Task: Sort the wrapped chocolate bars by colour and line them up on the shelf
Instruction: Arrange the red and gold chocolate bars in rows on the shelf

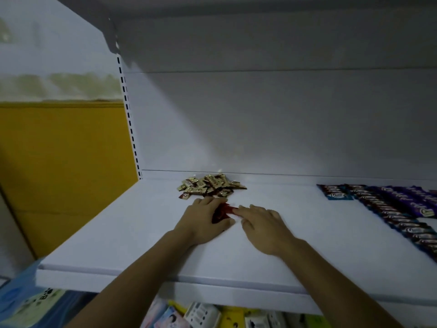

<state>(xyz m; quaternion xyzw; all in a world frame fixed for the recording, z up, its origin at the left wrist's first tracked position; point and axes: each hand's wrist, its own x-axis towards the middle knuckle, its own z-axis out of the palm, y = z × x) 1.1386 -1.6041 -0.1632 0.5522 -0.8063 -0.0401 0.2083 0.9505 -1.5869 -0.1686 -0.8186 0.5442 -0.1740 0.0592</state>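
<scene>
A glossy red wrapped bar (222, 212) lies on the smooth white shelf (118, 245), half hidden under the left hand (205, 222), whose fingers curl round it; the right hand (264, 224), fingers straight, touches its end; a heap of crinkled gold-wrapped chocolates (210, 185) sits behind; blurred rows of blue and purple bars (397, 214) run off-frame right.

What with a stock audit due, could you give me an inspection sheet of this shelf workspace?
Surface: white shelf, dimly lit.
Job's things: gold-wrapped pile at the back; red-wrapped bar between the hands; dark row and purple row lined up at right.
Clutter: nothing seen.
Hands: left hand grips the red-wrapped bar; right hand, fingers straight, touches its end.
Cables: nothing seen.
Surroundings: yellow board at left; packaged goods on the shelf below.
</scene>
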